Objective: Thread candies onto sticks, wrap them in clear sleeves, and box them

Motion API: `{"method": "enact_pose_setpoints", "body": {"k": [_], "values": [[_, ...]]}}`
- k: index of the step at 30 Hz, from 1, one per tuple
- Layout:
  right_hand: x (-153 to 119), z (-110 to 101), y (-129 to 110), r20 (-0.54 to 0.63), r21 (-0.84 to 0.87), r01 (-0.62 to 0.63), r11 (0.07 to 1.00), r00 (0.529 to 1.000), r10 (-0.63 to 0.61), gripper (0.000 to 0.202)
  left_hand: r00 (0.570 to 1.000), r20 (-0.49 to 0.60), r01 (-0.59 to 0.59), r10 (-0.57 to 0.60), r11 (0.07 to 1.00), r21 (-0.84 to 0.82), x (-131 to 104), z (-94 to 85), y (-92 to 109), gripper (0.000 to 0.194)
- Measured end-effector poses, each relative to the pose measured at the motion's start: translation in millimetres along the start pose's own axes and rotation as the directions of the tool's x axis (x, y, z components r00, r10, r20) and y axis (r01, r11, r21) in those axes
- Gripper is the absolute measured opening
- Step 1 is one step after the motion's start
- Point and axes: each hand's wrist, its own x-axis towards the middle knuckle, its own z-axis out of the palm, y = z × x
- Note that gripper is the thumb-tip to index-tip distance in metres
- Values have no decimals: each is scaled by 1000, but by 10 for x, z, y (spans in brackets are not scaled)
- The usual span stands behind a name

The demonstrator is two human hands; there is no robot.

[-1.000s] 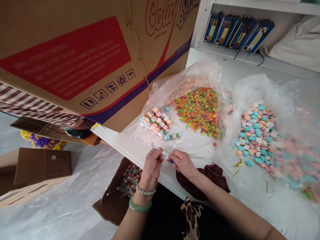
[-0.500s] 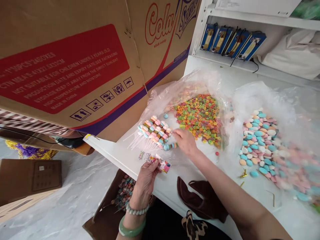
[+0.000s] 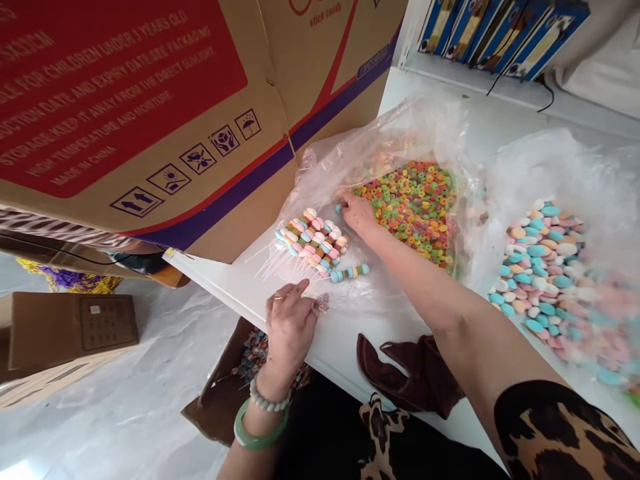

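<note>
My right hand [image 3: 359, 212] reaches to the back of the candy skewers, its fingertips pinched at a loose blue candy [image 3: 339, 208]. My left hand [image 3: 293, 317] is near the table's front edge. A small printed wrapper [image 3: 323, 302] shows beside its fingertips, mostly covered by the fingers. Between the hands lies a pile of candy skewers [image 3: 315, 241] on white sticks, pink, white, blue and brown. One short row of blue and green candies [image 3: 350, 273] lies apart on the plastic. Ring-shaped candies [image 3: 413, 207] in many colours spread beneath my right forearm.
A large cardboard box [image 3: 200, 120] stands at the left of the white table. Pastel oval candies [image 3: 543, 267] lie in a clear bag on the right. A dark brown cloth [image 3: 415, 380] is at the front edge, and an open carton [image 3: 215, 400] of wrapped candies sits below.
My right hand has moved from the skewers' right end back to the loose blue candy. My left hand has turned over, hiding most of the wrapper. The view has tilted down.
</note>
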Motion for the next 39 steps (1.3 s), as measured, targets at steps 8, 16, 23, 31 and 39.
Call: {"method": "enact_pose_setpoints", "body": {"k": [8, 16, 23, 31, 39], "values": [[-1477, -433, 231, -52, -69, -164, 984, 986, 160, 18, 978, 132, -186, 159, 957, 223, 182, 129, -12, 18], [-2675, -136, 89, 92, 456, -253, 853, 967, 238, 17, 967, 167, -256, 194, 782, 568, 10, 185, 73, 22], [-2727, 115, -413, 551, 832, -546, -100, 789, 271, 26, 963, 146, 232, -226, 972, -27, -588, 477, 145, 24], [-2900, -123, -106, 419, 870, -490, 63, 799, 432, 20, 852, 458, 394, -253, 886, -245, -759, 679, 259, 20], [-3155, -390, 512, 225, 859, -436, 269, 793, 567, 31, 878, 366, 466, -307, 721, -513, -166, 654, 314, 27]]}}
